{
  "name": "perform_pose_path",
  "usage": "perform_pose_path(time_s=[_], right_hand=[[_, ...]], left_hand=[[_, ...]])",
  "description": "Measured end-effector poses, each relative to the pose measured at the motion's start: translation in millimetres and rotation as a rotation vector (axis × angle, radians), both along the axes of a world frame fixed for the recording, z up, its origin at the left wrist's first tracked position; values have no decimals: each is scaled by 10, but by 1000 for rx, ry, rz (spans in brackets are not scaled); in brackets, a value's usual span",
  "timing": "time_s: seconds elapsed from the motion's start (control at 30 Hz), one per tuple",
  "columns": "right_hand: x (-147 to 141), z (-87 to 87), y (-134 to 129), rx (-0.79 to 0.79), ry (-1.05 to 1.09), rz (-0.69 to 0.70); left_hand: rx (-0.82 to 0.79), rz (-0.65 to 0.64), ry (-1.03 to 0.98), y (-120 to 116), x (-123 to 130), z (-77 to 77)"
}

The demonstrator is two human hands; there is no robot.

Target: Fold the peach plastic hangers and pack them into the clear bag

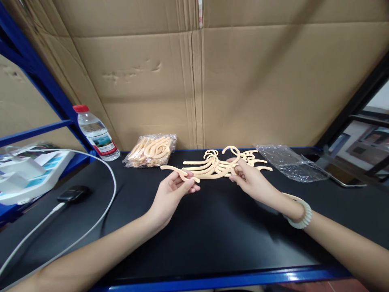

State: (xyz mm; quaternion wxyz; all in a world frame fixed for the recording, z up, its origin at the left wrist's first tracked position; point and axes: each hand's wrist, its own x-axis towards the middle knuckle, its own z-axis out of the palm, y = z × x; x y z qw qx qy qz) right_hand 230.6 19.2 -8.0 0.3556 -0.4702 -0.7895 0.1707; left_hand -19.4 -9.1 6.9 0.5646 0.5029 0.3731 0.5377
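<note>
The hangers [194, 168] are all one pale peach, standing out against the plain black desk [182, 243] with its bright blue edge [212, 283]. Behind, I see tan cardboard [258, 81] and a blue frame [36, 77]. The bottle's cap [80, 108] is red, its label [103, 142] red, white and blue-green. The bracelet [308, 215] is pale green, the cable [115, 186] white.

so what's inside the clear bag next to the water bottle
The bag holds peach-coloured pieces, curved hook shapes showing toward its right side. Pieces lower down are covered by those on top, so their number and full shapes cannot be seen.
</note>
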Motion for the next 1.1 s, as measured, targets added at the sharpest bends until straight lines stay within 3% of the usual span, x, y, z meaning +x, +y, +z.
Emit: perform_pose_path(time_s=[0.17,0.4,0.73,0.97,1.1], right_hand=[[-13,99,-67,108,6,69],[25,260,-123,96,47,183],[74,367,-227,201,81,134],[52,376,-304,207,84,156],[43,366,-312,233,100,155]], left_hand=[[22,-5,-39,19,-12,15],[-10,-66,-128,39,-43,20],[71,-242,-165,55,-107,71],[29,-381,-170,76,-137,113],[20,-400,-173,75,-144,103]])
